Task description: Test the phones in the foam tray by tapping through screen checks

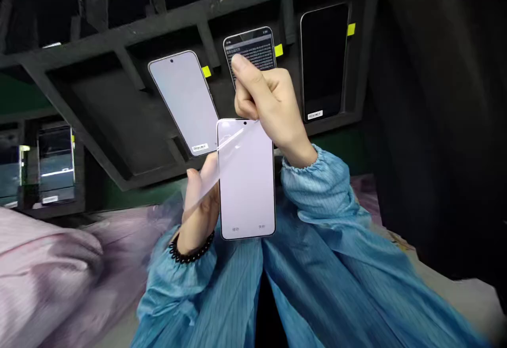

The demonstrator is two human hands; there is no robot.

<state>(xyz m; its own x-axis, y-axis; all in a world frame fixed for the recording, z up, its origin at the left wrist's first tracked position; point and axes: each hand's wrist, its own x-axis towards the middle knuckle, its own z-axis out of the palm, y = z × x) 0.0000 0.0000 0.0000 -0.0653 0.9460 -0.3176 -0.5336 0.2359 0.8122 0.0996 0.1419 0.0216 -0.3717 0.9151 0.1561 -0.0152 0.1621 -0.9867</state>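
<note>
My left hand [200,197] holds a smartphone [247,184] upright in front of my lap, its screen lit plain pale white with two small labels at the bottom. My right hand [273,100] is closed in a pinch above the phone's top edge. From those fingers a clear plastic film [237,141] runs slanting down to the left, across the phone's upper corner and over my left thumb. Behind my right hand, a second phone [261,55] showing lines of text lies partly covered. To its left rests another phone [184,102] with a pale lit screen.
A black compartment tray [137,181] stretches across the far side, with small yellow tabs beside its phones. A dark-screened phone [324,65] lies in its right compartment. Further phones [56,163] sit in a tray at left. Pink fabric [47,274] is near my left side.
</note>
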